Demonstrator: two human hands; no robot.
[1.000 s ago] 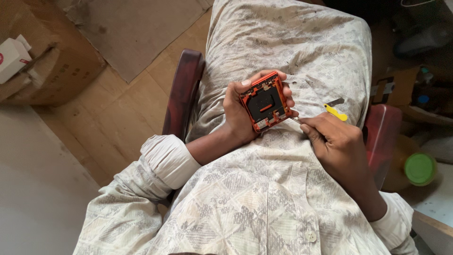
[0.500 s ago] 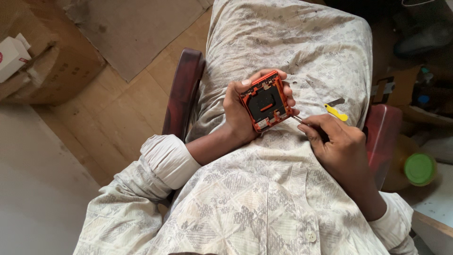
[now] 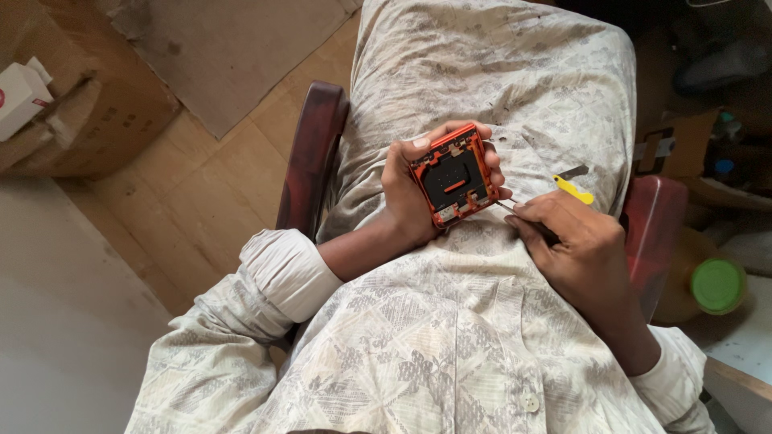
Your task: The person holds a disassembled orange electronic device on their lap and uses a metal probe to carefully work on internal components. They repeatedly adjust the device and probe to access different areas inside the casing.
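My left hand (image 3: 406, 189) grips an orange-framed phone body (image 3: 454, 175) with its dark inner side up, held over my lap. My right hand (image 3: 575, 241) sits just right of it, fingers closed on a thin metal tool (image 3: 507, 206) whose tip reaches the phone's lower right corner. A small yellow-handled tool (image 3: 573, 189) lies on the patterned cloth of my lap, just beyond my right hand.
I sit in a dark red chair; its arms (image 3: 312, 157) (image 3: 655, 233) flank my lap. A cardboard box (image 3: 76, 104) with a white packet (image 3: 20, 96) stands at the left on the wooden floor. A green-lidded container (image 3: 716, 285) is at the right.
My right hand has shifted a little left and lower, bringing the thin tool's tip up to the phone's lower corner. The left hand holds the phone steady.
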